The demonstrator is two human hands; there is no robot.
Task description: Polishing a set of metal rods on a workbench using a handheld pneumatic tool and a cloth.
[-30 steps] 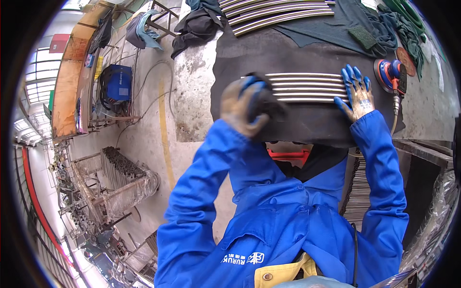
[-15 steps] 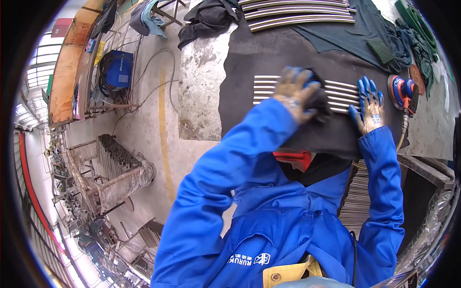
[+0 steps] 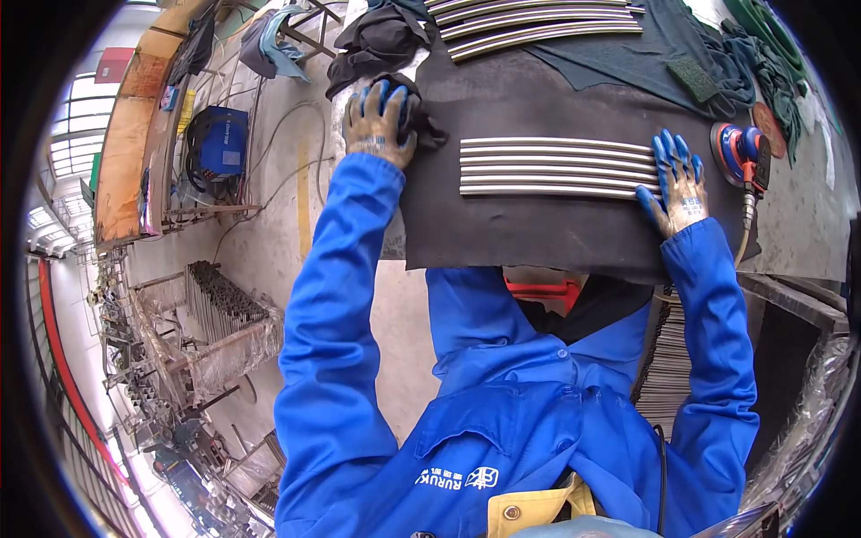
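Several slim, shiny metal tubes (image 3: 556,168) lie side by side in a row on the dark mat (image 3: 538,238) in front of me. My left hand (image 3: 375,125), in a grey and blue work glove, is beyond the tubes' left ends, at the mat's left edge. It grips a dark rag (image 3: 429,125), which bunches out beside the thumb and fingertips. My right hand (image 3: 679,184), gloved alike, rests flat with fingers stretched out against the tubes' right ends. Just right of it lies an orbital sander (image 3: 746,154) with a blue and red body.
More curved metal tubes (image 3: 538,27) lie at the far side on a green cloth (image 3: 592,65). A green scouring pad (image 3: 692,81) is near them. A dark cloth bundle (image 3: 381,40) sits at the far left corner. The sander's hose (image 3: 743,242) runs over the near right edge.
My left hand has swept leftward with the rag, from over the middle of the tubes to past their left ends. My right hand stays at the right ends.
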